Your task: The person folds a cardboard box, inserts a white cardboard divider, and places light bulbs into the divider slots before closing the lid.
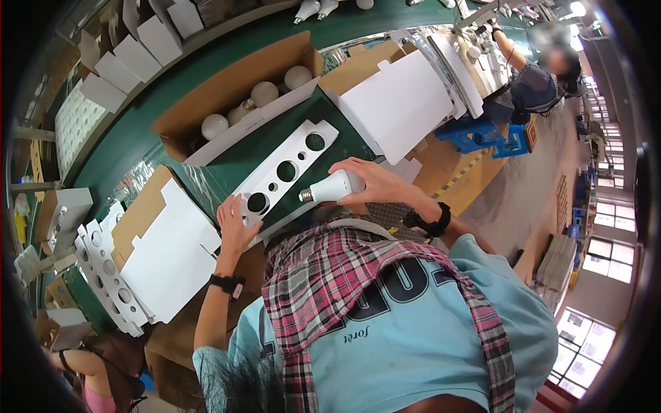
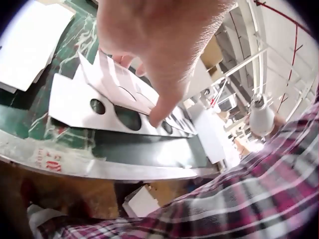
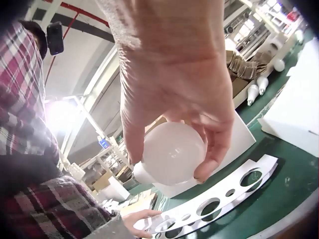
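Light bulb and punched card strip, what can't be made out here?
Light bulb dome: head view, covered by right hand.
Any bulb markings: every view, too small or blurred.
Card strip near end: head view, under left hand.
Its far end: left wrist view, partly behind hand.

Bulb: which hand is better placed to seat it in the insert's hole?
Right. The right hand grips the LED bulb above the punched cardboard insert; the left hand rests on its near end.

Head view looks down; both close wrist views share the punched card (image 2: 67, 99).
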Demonstrator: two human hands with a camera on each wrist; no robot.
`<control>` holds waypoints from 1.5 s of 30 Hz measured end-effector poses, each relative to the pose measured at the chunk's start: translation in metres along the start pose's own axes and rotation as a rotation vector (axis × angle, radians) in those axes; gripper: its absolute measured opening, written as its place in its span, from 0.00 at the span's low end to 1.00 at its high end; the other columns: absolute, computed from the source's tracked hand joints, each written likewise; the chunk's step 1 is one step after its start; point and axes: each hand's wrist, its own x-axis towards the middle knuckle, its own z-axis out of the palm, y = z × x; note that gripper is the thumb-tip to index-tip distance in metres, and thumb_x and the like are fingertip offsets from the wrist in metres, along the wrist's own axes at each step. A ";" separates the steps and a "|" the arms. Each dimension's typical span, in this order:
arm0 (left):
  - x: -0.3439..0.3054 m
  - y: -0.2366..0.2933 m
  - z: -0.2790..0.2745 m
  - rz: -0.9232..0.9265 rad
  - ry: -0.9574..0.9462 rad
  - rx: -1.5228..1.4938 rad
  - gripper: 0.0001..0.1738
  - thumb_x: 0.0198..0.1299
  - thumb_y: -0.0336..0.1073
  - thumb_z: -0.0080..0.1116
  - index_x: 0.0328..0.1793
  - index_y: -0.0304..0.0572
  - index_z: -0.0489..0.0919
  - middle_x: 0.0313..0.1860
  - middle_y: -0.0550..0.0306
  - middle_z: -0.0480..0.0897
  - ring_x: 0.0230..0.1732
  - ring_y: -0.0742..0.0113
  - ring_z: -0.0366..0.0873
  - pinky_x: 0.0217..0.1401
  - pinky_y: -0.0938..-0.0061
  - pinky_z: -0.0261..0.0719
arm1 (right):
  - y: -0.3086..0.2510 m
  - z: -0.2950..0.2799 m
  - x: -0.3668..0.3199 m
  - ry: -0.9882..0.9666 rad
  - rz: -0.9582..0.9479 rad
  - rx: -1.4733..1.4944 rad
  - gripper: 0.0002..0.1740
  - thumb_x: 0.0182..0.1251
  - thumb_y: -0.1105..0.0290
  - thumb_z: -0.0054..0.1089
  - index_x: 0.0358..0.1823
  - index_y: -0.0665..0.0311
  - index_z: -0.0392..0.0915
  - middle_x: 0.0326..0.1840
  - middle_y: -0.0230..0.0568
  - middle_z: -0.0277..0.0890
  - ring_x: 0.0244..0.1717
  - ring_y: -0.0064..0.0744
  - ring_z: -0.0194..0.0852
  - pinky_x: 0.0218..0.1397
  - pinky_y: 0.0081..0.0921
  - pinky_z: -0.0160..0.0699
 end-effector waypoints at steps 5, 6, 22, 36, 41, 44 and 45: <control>-0.009 0.040 -0.061 -0.294 -0.200 -0.813 0.29 0.48 0.36 0.62 0.58 0.37 0.70 0.59 0.45 0.69 0.58 0.55 0.68 0.63 0.65 0.63 | -0.030 -0.026 -0.020 -0.047 0.077 0.282 0.33 0.49 0.57 0.68 0.56 0.58 0.68 0.53 0.45 0.69 0.54 0.40 0.69 0.55 0.31 0.68; -0.011 0.044 -0.072 -0.381 -0.256 -1.023 0.27 0.49 0.36 0.60 0.57 0.36 0.71 0.59 0.46 0.70 0.57 0.57 0.69 0.63 0.66 0.63 | -0.038 -0.030 -0.023 -0.052 0.076 0.332 0.33 0.48 0.56 0.69 0.56 0.58 0.69 0.53 0.46 0.69 0.53 0.41 0.69 0.54 0.31 0.69; 0.047 0.140 -0.130 0.115 0.115 -1.209 0.39 0.41 0.60 0.68 0.52 0.43 0.67 0.65 0.43 0.63 0.69 0.53 0.60 0.72 0.60 0.54 | -0.076 -0.013 0.020 0.014 0.055 0.552 0.34 0.53 0.48 0.64 0.53 0.68 0.71 0.39 0.47 0.76 0.35 0.34 0.78 0.34 0.23 0.79; 0.091 0.129 -0.163 0.203 0.565 -0.708 0.21 0.70 0.50 0.39 0.47 0.37 0.71 0.46 0.55 0.71 0.50 0.68 0.67 0.56 0.72 0.63 | -0.088 -0.032 0.111 -0.446 -0.065 1.092 0.39 0.67 0.35 0.37 0.42 0.71 0.72 0.28 0.40 0.73 0.22 0.26 0.71 0.25 0.19 0.71; 0.113 0.116 -0.187 0.134 0.506 -0.755 0.18 0.68 0.45 0.38 0.43 0.34 0.67 0.41 0.55 0.67 0.45 0.68 0.64 0.53 0.75 0.61 | -0.082 -0.128 0.156 -0.496 -0.215 0.541 0.41 0.71 0.37 0.27 0.51 0.73 0.72 0.42 0.50 0.77 0.34 0.33 0.79 0.42 0.26 0.80; 0.113 0.091 -0.200 0.006 0.536 -0.715 0.16 0.63 0.44 0.42 0.43 0.35 0.67 0.40 0.56 0.66 0.45 0.67 0.64 0.53 0.74 0.60 | -0.037 -0.201 0.226 0.210 -0.208 -0.115 0.18 0.66 0.59 0.49 0.51 0.64 0.74 0.38 0.42 0.79 0.37 0.32 0.78 0.42 0.28 0.76; 0.110 0.078 -0.205 -0.019 0.532 -0.718 0.15 0.62 0.43 0.43 0.42 0.35 0.67 0.39 0.56 0.66 0.44 0.68 0.64 0.52 0.75 0.61 | -0.007 -0.211 0.250 0.425 -0.306 -0.287 0.19 0.63 0.60 0.54 0.50 0.64 0.74 0.39 0.44 0.77 0.41 0.39 0.77 0.46 0.30 0.74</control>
